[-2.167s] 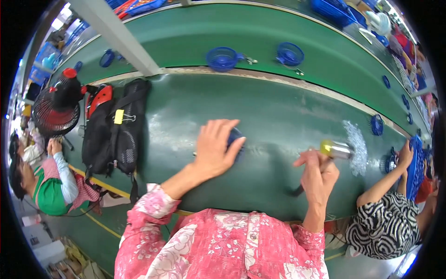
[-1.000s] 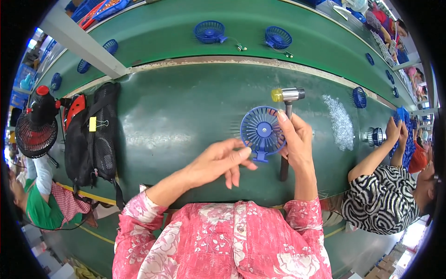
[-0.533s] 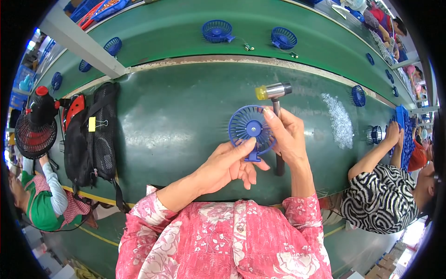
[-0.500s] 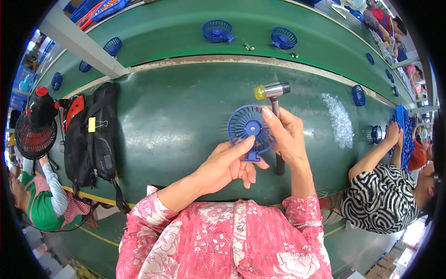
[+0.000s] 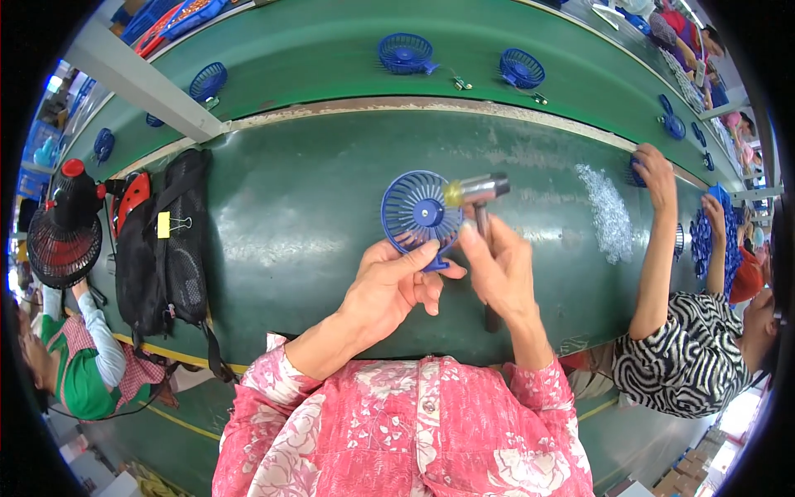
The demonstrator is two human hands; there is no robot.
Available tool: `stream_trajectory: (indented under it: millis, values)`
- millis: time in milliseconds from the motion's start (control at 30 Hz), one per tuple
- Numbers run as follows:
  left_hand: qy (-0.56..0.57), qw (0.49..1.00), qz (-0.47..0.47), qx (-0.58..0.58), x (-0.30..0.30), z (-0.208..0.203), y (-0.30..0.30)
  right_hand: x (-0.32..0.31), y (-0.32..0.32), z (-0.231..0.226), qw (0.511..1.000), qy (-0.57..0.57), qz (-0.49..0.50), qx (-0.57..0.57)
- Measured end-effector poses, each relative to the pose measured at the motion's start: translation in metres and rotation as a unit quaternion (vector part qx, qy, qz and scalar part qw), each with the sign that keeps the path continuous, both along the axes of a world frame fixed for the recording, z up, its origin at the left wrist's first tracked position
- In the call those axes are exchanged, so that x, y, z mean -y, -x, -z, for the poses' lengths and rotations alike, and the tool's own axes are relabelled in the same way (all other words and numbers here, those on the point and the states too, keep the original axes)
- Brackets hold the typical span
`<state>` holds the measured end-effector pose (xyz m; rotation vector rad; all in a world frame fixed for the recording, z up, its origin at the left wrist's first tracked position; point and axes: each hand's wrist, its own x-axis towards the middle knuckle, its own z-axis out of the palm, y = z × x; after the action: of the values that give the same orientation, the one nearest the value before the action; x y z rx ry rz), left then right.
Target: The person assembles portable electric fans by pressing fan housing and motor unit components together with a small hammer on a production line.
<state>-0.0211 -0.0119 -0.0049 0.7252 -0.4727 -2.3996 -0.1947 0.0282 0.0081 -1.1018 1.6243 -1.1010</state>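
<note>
My left hand (image 5: pixel 383 288) is closed on a blue round fan housing (image 5: pixel 428 213), with the thumb over its short stem. The housing's slatted cage faces up, with a small pale metal centre in its hub. In my right hand (image 5: pixel 503 272) is a mallet (image 5: pixel 479 191), gripped by its dark handle. Its head has a yellow end, a metal middle and a black end, slightly blurred. The yellow end lies close to the housing's right rim. Whether my right thumb touches that rim, I cannot tell.
Small clear pieces (image 5: pixel 607 217) lie heaped at the right. A black bag (image 5: pixel 163 248) and a black-and-red fan (image 5: pixel 66 224) stand left. Blue fan housings (image 5: pixel 406 54) with wired boards sit on the green belt (image 5: pixel 315 70). Beside me, a co-worker's hand (image 5: pixel 656 174) reaches across.
The housing has shifted left and slightly away from my right hand. The mallet head has come lower. Housings on the belt have slid right. The right co-worker's hand has reached to a housing.
</note>
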Motion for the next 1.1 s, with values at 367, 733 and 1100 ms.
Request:
stream_trajectory:
  millis: [367, 733, 1100]
  values:
    - [-0.018, 1.0, -0.021, -0.001, -0.004, -0.005, 0.004, -0.022, -0.006, 0.001, 0.998, -0.04, -0.004, 0.057]
    - [-0.016, 0.999, 0.002, -0.028, -0.011, -0.006, 0.008, 0.002, -0.007, -0.017, 0.994, -0.016, 0.055, 0.096]
    - [-0.023, 0.999, -0.04, -0.023, -0.013, -0.004, 0.016, 0.003, -0.011, -0.016, 0.994, 0.003, 0.062, 0.087]
